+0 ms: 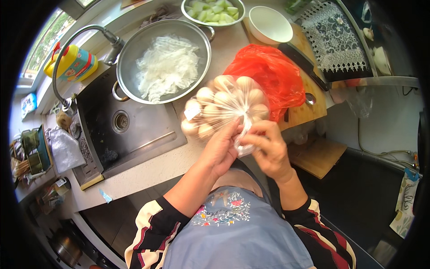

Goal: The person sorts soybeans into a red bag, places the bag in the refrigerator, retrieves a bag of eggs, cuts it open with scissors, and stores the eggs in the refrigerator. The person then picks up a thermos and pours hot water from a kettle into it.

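Both forearms reach up from the lower edge, converging at the gathered neck of a clear bag [225, 102]. Left hand [220, 150]: wrist angled inward, palm partly turned up, thumb and fingers closed on the neck. Right hand [271, 150]: wrist bent toward the left, fingers curled, pinching the loose plastic just beside the left fingertips. The bag's bulge, full of eggs [206, 95], sits just beyond the fingers; red bag [273, 71] beyond and right, steel pan [127, 56] farther off, left.
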### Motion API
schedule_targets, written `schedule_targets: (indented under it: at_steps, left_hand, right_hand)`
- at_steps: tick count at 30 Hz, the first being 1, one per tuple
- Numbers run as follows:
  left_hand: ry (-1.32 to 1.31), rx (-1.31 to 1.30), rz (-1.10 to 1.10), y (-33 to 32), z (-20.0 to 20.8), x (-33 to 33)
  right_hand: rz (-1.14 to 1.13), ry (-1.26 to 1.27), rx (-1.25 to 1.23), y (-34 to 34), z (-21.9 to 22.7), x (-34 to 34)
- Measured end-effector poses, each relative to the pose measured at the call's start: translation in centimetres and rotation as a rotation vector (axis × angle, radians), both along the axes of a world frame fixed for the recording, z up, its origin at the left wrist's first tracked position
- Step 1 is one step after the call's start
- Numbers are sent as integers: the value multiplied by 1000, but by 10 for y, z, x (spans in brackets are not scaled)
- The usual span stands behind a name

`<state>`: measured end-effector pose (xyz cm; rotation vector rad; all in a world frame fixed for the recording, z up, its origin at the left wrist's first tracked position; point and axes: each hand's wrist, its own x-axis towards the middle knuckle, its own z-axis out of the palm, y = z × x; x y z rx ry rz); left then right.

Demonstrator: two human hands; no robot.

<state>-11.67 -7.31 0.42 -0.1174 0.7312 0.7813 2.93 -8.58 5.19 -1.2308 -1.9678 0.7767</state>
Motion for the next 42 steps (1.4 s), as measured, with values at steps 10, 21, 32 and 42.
schedule_targets:
  at_steps: [10,21,32,42]
  left_hand:
    - [153,132,-62,10,-16,5]
    - [460,185,60,6,-18,16]
    - [855,696,-214,-6,-1,-3]
    - [1297,1017,-141,38,-16,2]
  right_hand:
    - [142,-116,47,-8,-23,9]
    - [-203,111,-80,24,-39,13]
    - [-213,-64,-400,33,-31,3]
    - [-242,1426,-1621,74,-37,33]
